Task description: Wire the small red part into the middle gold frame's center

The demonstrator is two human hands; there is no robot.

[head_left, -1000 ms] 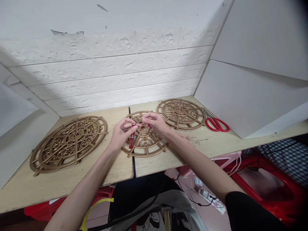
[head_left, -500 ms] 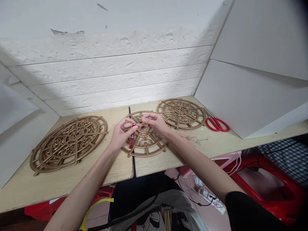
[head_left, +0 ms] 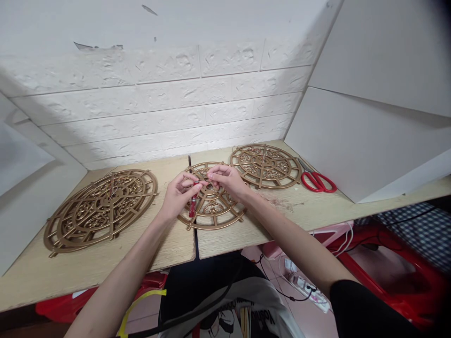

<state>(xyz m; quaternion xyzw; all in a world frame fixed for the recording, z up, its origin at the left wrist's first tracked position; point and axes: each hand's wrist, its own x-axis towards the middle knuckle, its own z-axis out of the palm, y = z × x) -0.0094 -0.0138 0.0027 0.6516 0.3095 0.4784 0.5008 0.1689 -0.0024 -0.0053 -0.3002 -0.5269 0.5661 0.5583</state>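
Note:
My left hand (head_left: 179, 192) is closed, with thumb and fingers pinching a slim red stick-like item (head_left: 192, 206) with a silvery band, which hangs down from the fingertips. Just to its right, my right hand (head_left: 225, 179) has its fingertips pinched together. A thin dark strand (head_left: 202, 181), perhaps a wire, spans the small gap between the two hands. Both hands hover over the middle of a round gold openwork panel (head_left: 213, 207) lying flat on the table. The fingers partly cover the panel's centre, and what sits inside the right pinch is too small to make out.
More round gold panels (head_left: 102, 206) lie stacked at the left, and another gold panel (head_left: 264, 165) is at the back right. Red-handled scissors (head_left: 319, 182) rest beside it. The wooden table (head_left: 282, 220) has a dark seam. A white brick-patterned wall (head_left: 169, 94) stands behind.

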